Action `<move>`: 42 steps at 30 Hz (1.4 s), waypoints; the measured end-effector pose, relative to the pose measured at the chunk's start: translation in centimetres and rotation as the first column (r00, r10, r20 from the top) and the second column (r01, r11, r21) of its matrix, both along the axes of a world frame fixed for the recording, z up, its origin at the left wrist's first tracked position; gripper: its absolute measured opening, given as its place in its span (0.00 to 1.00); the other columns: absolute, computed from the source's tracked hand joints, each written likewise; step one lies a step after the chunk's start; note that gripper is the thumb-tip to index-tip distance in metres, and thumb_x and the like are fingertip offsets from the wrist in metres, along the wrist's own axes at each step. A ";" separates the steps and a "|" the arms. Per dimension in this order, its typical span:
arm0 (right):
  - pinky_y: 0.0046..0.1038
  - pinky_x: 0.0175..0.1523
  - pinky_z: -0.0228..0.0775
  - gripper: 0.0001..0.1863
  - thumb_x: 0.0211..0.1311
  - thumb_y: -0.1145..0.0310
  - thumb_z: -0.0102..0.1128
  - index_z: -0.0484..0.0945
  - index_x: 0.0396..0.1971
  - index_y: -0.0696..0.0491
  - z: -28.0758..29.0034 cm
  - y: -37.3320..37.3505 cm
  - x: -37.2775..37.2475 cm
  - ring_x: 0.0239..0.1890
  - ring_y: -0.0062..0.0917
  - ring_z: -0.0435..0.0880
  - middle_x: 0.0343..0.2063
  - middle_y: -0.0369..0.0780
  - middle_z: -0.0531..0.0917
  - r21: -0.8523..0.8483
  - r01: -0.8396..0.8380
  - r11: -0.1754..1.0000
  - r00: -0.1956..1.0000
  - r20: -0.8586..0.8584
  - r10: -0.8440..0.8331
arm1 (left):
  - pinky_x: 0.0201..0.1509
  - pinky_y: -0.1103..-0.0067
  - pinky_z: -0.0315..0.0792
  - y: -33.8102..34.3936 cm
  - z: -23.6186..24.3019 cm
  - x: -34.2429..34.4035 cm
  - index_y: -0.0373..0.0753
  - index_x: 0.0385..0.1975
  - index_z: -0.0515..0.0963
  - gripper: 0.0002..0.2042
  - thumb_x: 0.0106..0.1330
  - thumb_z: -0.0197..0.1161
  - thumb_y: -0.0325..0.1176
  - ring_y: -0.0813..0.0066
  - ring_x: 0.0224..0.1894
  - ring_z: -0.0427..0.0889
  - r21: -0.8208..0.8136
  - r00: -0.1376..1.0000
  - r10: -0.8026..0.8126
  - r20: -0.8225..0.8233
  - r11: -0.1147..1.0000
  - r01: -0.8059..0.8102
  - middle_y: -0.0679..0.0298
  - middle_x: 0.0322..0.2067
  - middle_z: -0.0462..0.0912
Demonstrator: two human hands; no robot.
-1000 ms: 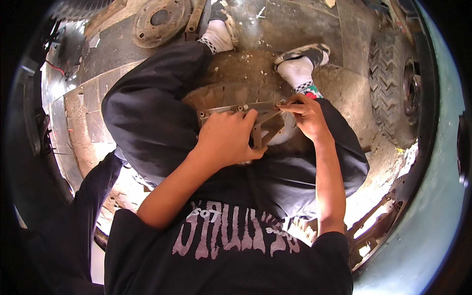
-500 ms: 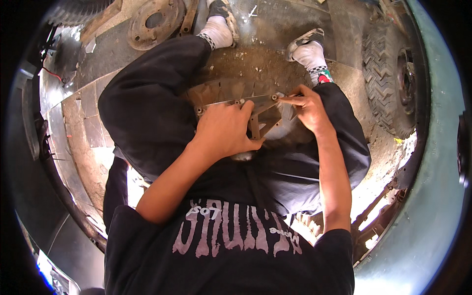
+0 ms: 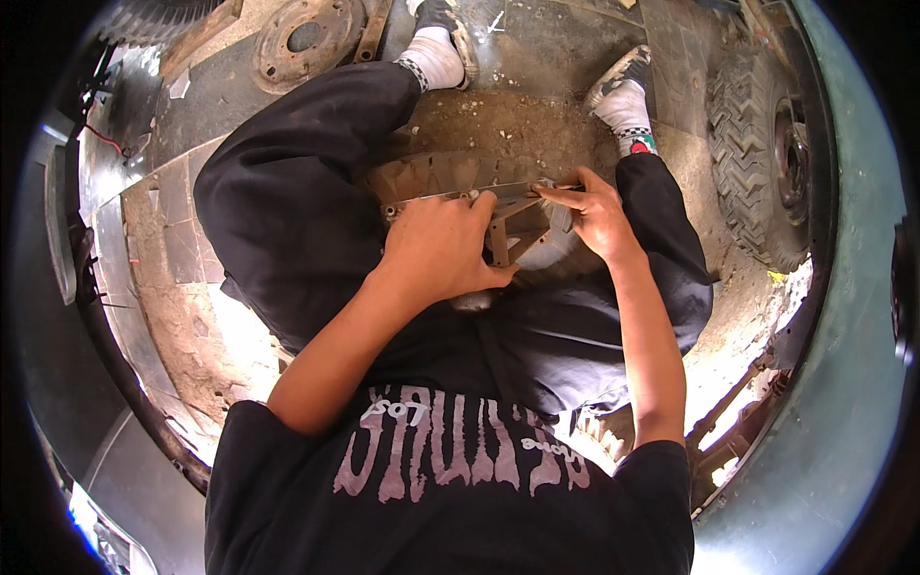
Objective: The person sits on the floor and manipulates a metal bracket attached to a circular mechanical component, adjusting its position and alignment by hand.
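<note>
Left hand (image 3: pixel 436 235) lay back-up over the near-left part of a brown-grey metal bracket (image 3: pixel 497 240), thumb spread away from the forefinger and reaching the bracket's lower corner. Other left fingertips hidden, so couldn't tell how firmly they gripped. Right hand (image 3: pixel 599 216) was at the bracket's upper right corner, thumb and forefinger brought together there; couldn't tell whether they pinched the bracket itself or some small piece on it.

Bracket sat between the person's bent knees, in front of the lap, with slanting struts and small round bosses along its upper edge. A ribbed, rounded metal part (image 3: pixel 436 175) showed just beyond it, toward the feet; couldn't tell if the two were joined.

Person sat low, in dark trousers (image 3: pixel 287 187) and a printed black T-shirt (image 3: pixel 450 537), white socks, shoes on dirty ground (image 3: pixel 498 125). Rusty wheel disc (image 3: pixel 273 43) lay beyond the left knee, a flat metal bar (image 3: pixel 373 34) just beside it. Chunky-tread tyre (image 3: pixel 743 163) stood to the right, near a pale blue-green panel (image 3: pixel 872 335). Another tyre (image 3: pixel 158 21) was cut off at upper left.
</note>
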State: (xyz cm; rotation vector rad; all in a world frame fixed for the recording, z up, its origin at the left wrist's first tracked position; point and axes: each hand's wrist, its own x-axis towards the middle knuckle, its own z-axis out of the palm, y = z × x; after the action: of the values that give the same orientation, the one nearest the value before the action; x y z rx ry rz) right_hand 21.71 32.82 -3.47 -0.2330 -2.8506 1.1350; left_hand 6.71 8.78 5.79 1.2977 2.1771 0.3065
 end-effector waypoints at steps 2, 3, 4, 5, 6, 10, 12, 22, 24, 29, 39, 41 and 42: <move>0.38 0.45 0.80 0.38 0.45 0.94 0.63 0.92 0.53 0.40 -0.4 1.2 0.9 0.40 0.39 0.87 0.39 0.43 0.82 0.063 0.017 0.998 0.999 0.031 -0.019 | 0.45 0.59 0.83 0.3 0.3 -0.3 0.33 0.46 0.79 0.36 0.50 0.79 0.60 0.44 0.39 0.90 -0.022 1.000 -0.005 0.007 1.000 0.005 0.47 0.37 0.90; 0.37 0.44 0.80 0.38 0.44 0.94 0.63 0.92 0.53 0.40 -0.6 1.9 1.4 0.39 0.40 0.86 0.39 0.43 0.82 0.094 0.023 0.995 0.999 0.045 -0.028 | 0.46 0.59 0.83 0.3 0.4 -0.4 0.33 0.47 0.79 0.36 0.50 0.79 0.59 0.45 0.40 0.90 -0.020 1.000 -0.004 0.002 1.000 0.005 0.47 0.37 0.90; 0.35 0.44 0.80 0.34 0.49 0.93 0.64 0.92 0.53 0.43 -0.8 2.4 2.2 0.37 0.37 0.87 0.37 0.42 0.83 0.080 0.061 0.995 0.998 0.012 -0.063 | 0.47 0.59 0.83 0.2 0.4 -0.2 0.33 0.47 0.79 0.36 0.51 0.79 0.59 0.45 0.41 0.90 -0.019 1.000 -0.004 0.002 1.000 0.004 0.47 0.38 0.90; 0.35 0.43 0.80 0.32 0.51 0.93 0.65 0.92 0.52 0.44 -1.1 2.8 2.7 0.36 0.36 0.86 0.36 0.43 0.84 0.072 0.124 0.990 0.992 -0.007 -0.124 | 0.47 0.59 0.83 0.1 0.4 0.0 0.32 0.47 0.79 0.36 0.51 0.79 0.59 0.45 0.41 0.90 -0.018 1.000 -0.005 0.003 1.000 0.005 0.47 0.39 0.90; 0.34 0.42 0.80 0.30 0.53 0.92 0.65 0.92 0.52 0.45 -1.4 3.1 3.1 0.35 0.35 0.86 0.36 0.43 0.84 0.064 0.188 0.980 0.982 -0.025 -0.186 | 0.48 0.58 0.83 -0.1 0.4 0.0 0.33 0.48 0.78 0.36 0.51 0.80 0.58 0.45 0.42 0.89 0.006 1.000 -0.004 -0.002 1.000 0.004 0.47 0.40 0.90; 0.30 0.40 0.77 0.23 0.60 0.88 0.67 0.93 0.49 0.47 -0.8 2.0 2.6 0.30 0.30 0.83 0.33 0.41 0.85 -0.034 0.450 0.893 0.887 -0.102 -0.451 | 0.51 0.57 0.81 -0.8 0.1 -0.3 0.34 0.52 0.77 0.36 0.50 0.81 0.53 0.44 0.46 0.88 0.080 0.999 -0.022 0.039 0.997 0.019 0.47 0.44 0.89; 0.29 0.39 0.76 0.22 0.59 0.87 0.70 0.93 0.48 0.46 -0.6 1.3 2.3 0.30 0.31 0.83 0.32 0.40 0.85 -0.077 0.488 0.870 0.867 -0.077 -0.493 | 0.52 0.56 0.81 -0.6 0.1 -0.4 0.35 0.54 0.76 0.36 0.50 0.81 0.51 0.43 0.48 0.88 0.076 0.997 -0.028 0.074 0.997 0.022 0.46 0.45 0.88; 0.36 0.45 0.79 0.32 0.47 0.93 0.62 0.94 0.47 0.43 -1.5 1.3 1.8 0.38 0.38 0.85 0.35 0.41 0.82 0.053 0.172 0.984 0.985 -0.035 -0.170 | 0.57 0.57 0.79 -1.8 0.8 -0.9 0.39 0.61 0.75 0.40 0.47 0.84 0.46 0.43 0.56 0.84 0.095 0.999 0.008 0.034 0.995 -0.012 0.48 0.54 0.85; 0.32 0.42 0.79 0.27 0.56 0.90 0.64 0.92 0.51 0.47 -2.5 3.6 3.4 0.36 0.32 0.87 0.35 0.40 0.83 0.103 0.204 0.973 0.979 -0.043 -0.201 | 0.59 0.58 0.79 -3.3 0.9 -1.6 0.40 0.64 0.75 0.42 0.46 0.84 0.45 0.45 0.58 0.84 0.121 1.000 0.007 0.018 0.993 -0.009 0.49 0.56 0.85; 0.28 0.41 0.79 0.15 0.69 0.81 0.67 0.91 0.51 0.51 0.1 1.9 2.2 0.32 0.25 0.89 0.36 0.42 0.87 -0.222 0.631 0.743 0.743 -0.101 -0.661 | 0.62 0.63 0.80 -6.2 0.2 -0.6 0.38 0.63 0.78 0.40 0.46 0.86 0.37 0.49 0.60 0.85 0.242 0.981 0.149 0.125 0.954 -0.175 0.53 0.56 0.85; 0.30 0.47 0.81 0.14 0.68 0.78 0.68 0.91 0.51 0.50 3.8 -0.6 -2.7 0.38 0.30 0.91 0.40 0.43 0.90 -0.279 0.492 0.824 0.755 -0.333 -0.564 | 0.55 0.65 0.83 -3.5 2.7 -1.1 0.34 0.56 0.84 0.34 0.45 0.86 0.35 0.48 0.50 0.89 0.400 0.993 0.095 -0.075 0.915 -0.058 0.51 0.49 0.89; 0.25 0.46 0.80 0.13 0.70 0.78 0.68 0.90 0.52 0.55 4.7 -0.8 -2.6 0.36 0.23 0.89 0.40 0.40 0.90 -0.296 0.492 0.819 0.742 -0.350 -0.572 | 0.54 0.63 0.83 -1.9 5.6 -1.3 0.34 0.55 0.84 0.33 0.45 0.85 0.35 0.48 0.49 0.89 0.348 0.986 0.042 -0.160 0.937 0.016 0.50 0.50 0.89; 0.25 0.46 0.79 0.13 0.70 0.78 0.68 0.90 0.52 0.55 5.0 -0.7 -2.5 0.36 0.23 0.89 0.39 0.40 0.90 -0.288 0.499 0.817 0.729 -0.371 -0.576 | 0.53 0.62 0.83 -1.2 6.9 -1.4 0.34 0.55 0.85 0.33 0.45 0.84 0.36 0.48 0.49 0.89 0.330 0.974 0.002 -0.228 0.941 0.075 0.50 0.50 0.89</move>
State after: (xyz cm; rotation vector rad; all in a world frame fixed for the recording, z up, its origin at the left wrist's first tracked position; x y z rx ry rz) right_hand 19.25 32.15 1.53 -0.6709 -2.0738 1.1115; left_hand 5.31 7.61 12.73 1.6275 2.3580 0.5626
